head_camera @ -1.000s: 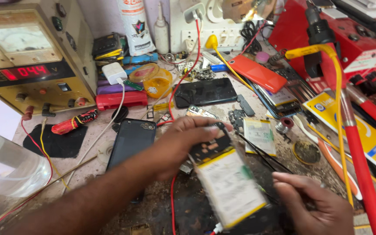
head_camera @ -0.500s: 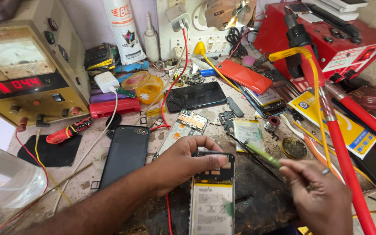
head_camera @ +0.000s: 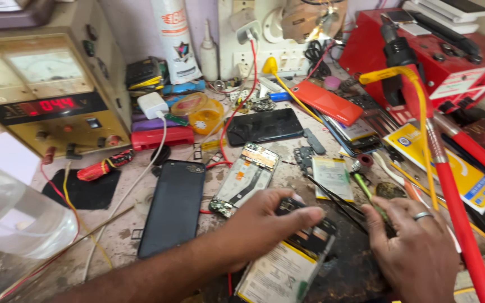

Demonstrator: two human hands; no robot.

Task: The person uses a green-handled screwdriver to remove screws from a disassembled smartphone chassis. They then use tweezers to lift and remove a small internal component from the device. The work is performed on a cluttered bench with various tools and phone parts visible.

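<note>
My left hand (head_camera: pixel 265 221) grips the top end of an opened phone (head_camera: pixel 287 264), back cover off, its white and yellow battery showing. The phone lies tilted on the dark mat near the bench's front edge. My right hand (head_camera: pixel 416 252), a ring on one finger, holds a green-handled screwdriver (head_camera: pixel 366 191) and black tweezers (head_camera: pixel 332 196) whose tips point left toward the phone's upper part. Just past my left hand lies a bare phone frame (head_camera: pixel 248 177) with its circuit board exposed.
A black phone (head_camera: pixel 175 205) lies face down at the left, another black phone (head_camera: pixel 265 126) and a red one (head_camera: pixel 326 102) further back. A bench power supply (head_camera: pixel 46 101) with a red display stands at far left. Red soldering station (head_camera: pixel 450 50), red cable (head_camera: pixel 456 219), loose battery (head_camera: pixel 331 177), clear plastic container (head_camera: pixel 12 219).
The opened phone has swung round and slid lower in view under my left hand. My right hand has moved up with the tools, closer to the phone.
</note>
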